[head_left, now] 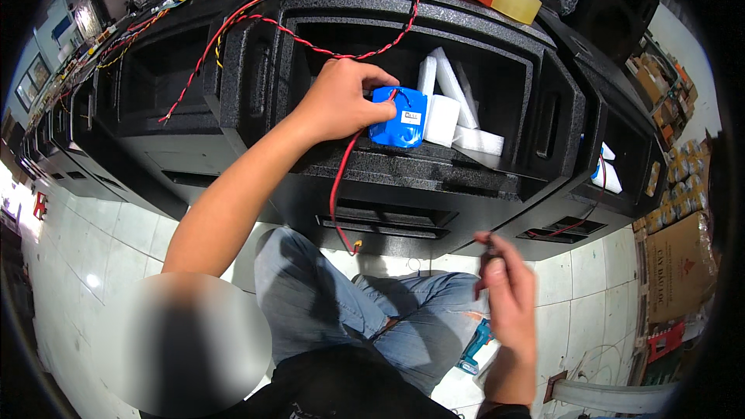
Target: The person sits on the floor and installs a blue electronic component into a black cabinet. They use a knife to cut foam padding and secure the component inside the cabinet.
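The blue pack (402,130) is at the left hand (341,101), its upper left edge pinched between thumb and fingers, probably to steady it at the front of the black cabinet's (466,174) recess; it looks squarish, glossy and film-wrapped, with a small white label. White foam pieces (442,120) sit right of that hand, seemingly as padding, and a red lead (335,194) hangs below it. The right hand (508,287), lower and well apart, curls around a small dark object (489,250) too blurred to identify.
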A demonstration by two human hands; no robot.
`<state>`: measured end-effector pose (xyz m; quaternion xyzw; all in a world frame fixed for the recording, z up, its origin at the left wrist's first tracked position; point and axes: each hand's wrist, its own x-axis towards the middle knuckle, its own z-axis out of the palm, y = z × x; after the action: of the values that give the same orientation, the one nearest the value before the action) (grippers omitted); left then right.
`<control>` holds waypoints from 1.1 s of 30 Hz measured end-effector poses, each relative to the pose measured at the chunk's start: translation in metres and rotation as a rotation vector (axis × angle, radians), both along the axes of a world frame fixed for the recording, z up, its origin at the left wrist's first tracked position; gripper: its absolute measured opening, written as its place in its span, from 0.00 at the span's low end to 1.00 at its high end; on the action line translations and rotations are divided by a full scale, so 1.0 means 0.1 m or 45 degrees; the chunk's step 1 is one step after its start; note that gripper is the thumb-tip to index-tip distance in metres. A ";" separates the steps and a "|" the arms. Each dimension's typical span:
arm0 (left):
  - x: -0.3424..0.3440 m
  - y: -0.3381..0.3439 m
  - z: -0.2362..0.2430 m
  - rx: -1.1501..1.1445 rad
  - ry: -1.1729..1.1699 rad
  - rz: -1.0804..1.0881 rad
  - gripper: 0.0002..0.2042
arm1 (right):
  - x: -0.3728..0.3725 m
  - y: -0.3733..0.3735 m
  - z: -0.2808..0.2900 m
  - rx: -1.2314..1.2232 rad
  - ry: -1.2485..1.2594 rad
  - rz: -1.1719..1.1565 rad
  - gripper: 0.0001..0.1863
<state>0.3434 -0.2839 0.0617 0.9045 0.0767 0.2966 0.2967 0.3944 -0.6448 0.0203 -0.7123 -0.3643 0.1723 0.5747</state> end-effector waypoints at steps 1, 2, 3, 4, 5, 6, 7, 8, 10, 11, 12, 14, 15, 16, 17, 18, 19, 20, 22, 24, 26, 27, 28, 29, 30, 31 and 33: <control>-0.02 0.01 -0.05 -0.032 -0.047 0.003 0.19 | -0.10 0.08 -0.11 0.008 0.167 0.047 0.21; -0.03 0.01 -0.10 -0.065 -0.094 0.003 0.19 | -0.16 0.17 -0.23 0.012 0.209 0.055 0.21; -0.05 0.00 -0.16 -0.098 -0.142 0.001 0.18 | -0.22 0.25 -0.34 0.016 0.250 0.061 0.20; -0.05 0.00 -0.24 -0.191 -0.166 0.005 0.18 | -0.26 0.35 -0.41 0.011 0.285 0.085 0.20; -0.04 -0.02 -0.30 -0.279 -0.189 0.005 0.17 | -0.30 0.47 -0.43 0.009 0.285 0.013 0.18; -0.03 -0.04 -0.36 -0.367 -0.211 0.005 0.17 | -0.29 0.58 -0.51 0.049 0.175 -0.008 0.18; -0.03 -0.05 -0.39 -0.363 -0.252 0.014 0.17 | -0.28 0.70 -0.55 0.080 0.057 -0.035 0.18; -0.03 -0.06 -0.42 -0.349 -0.290 0.026 0.17 | -0.28 0.82 -0.56 0.104 0.051 -0.048 0.18; -0.05 -0.06 -0.42 -0.305 -0.350 0.052 0.17 | -0.27 1.05 -0.51 0.151 0.036 -0.075 0.18; -0.03 -0.07 -0.42 -0.281 -0.374 0.061 0.18 | -0.26 1.14 -0.48 0.148 0.009 -0.091 0.18; -0.02 -0.08 -0.42 -0.258 -0.399 0.071 0.18 | -0.25 1.22 -0.46 0.144 -0.018 -0.107 0.18; 0.00 -0.07 -0.45 -0.228 -0.457 0.046 0.18 | -0.24 1.35 -0.46 0.144 -0.058 -0.109 0.20; -0.01 -0.05 -0.45 -0.211 -0.485 0.039 0.18 | -0.26 1.39 -0.42 0.154 -0.013 -0.096 0.20; -0.02 -0.03 -0.45 -0.213 -0.498 0.039 0.18 | -0.30 1.43 -0.35 0.165 0.033 -0.083 0.20; -0.01 -0.05 -0.45 -0.227 -0.511 0.030 0.17 | -0.31 1.45 -0.32 0.165 0.075 -0.081 0.20; 0.00 -0.07 -0.45 -0.241 -0.525 0.022 0.17 | -0.32 1.48 -0.33 0.196 0.111 -0.088 0.21; -0.01 -0.07 -0.44 -0.257 -0.498 0.025 0.17 | -0.33 1.51 -0.34 0.228 0.146 -0.094 0.21; -0.03 -0.08 -0.43 -0.274 -0.470 0.029 0.17 | -0.33 1.54 -0.37 0.258 0.182 -0.099 0.21; -0.06 -0.08 -0.40 -0.290 -0.440 0.041 0.16 | -0.34 1.58 -0.37 0.262 0.194 -0.108 0.21; -0.06 -0.08 -0.42 -0.298 -0.443 0.067 0.16 | -0.35 1.60 -0.37 0.264 0.201 -0.102 0.21; -0.02 -0.09 -0.45 -0.266 -0.518 0.052 0.16 | -0.37 1.58 -0.37 0.240 0.171 -0.147 0.20; -0.01 -0.11 -0.45 -0.246 -0.544 0.037 0.16 | -0.39 1.57 -0.40 0.233 0.166 -0.178 0.20; -0.01 -0.13 -0.44 -0.269 -0.481 0.045 0.16 | -0.41 1.57 -0.39 0.235 0.156 -0.203 0.20; -0.03 -0.11 -0.46 -0.219 -0.508 0.067 0.16 | -0.43 1.59 -0.40 0.220 0.135 -0.198 0.21; -0.01 -0.08 -0.50 -0.171 -0.533 0.085 0.16 | -0.44 1.61 -0.42 0.205 0.113 -0.198 0.22; 0.00 -0.07 -0.52 -0.125 -0.558 0.099 0.15 | -0.44 1.61 -0.44 0.188 0.091 -0.200 0.23; -0.03 -0.05 -0.50 -0.123 -0.548 0.088 0.16 | -0.49 1.64 -0.45 0.206 0.095 -0.191 0.24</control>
<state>0.3405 -0.2891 0.0117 0.8018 0.0568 0.4888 0.3390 0.3457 -0.4806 -0.0242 -0.6821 -0.3009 0.1252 0.6546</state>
